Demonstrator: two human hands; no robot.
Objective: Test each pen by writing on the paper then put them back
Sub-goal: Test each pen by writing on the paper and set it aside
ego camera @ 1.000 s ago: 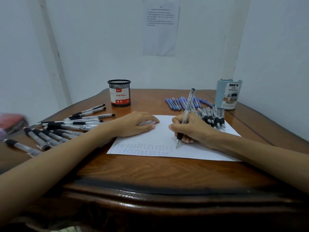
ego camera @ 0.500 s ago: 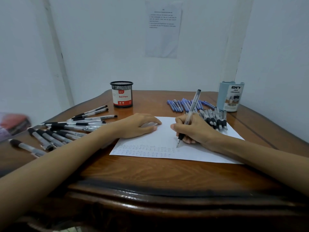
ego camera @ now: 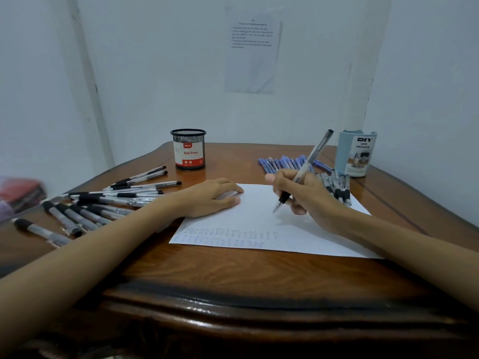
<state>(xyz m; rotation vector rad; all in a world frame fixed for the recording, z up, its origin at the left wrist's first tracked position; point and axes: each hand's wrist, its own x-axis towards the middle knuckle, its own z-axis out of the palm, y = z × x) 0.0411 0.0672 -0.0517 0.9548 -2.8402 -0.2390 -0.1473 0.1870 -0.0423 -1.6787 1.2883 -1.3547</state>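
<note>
A white sheet of paper [ego camera: 261, 218] lies on the wooden table, with rows of small pen marks along its near edge. My right hand [ego camera: 307, 194] grips a clear pen with a black grip [ego camera: 309, 160]; its tip hovers just above the paper's middle. My left hand [ego camera: 212, 196] rests flat, fingers curled, on the paper's left part. Several black pens [ego camera: 103, 200] are spread at the left. Blue pens [ego camera: 282, 161] and more black pens [ego camera: 337, 187] lie behind my right hand.
A black mesh cup labelled "Ball Pens" [ego camera: 188, 149] stands at the back centre. A light blue desk organizer [ego camera: 355, 152] stands at the back right. A printed sheet [ego camera: 252, 47] hangs on the wall. The table's curved edge [ego camera: 233, 301] runs near me.
My right hand has lifted the pen tip off the paper and shifted a little right and away from the written rows. The left hand has stayed put.
</note>
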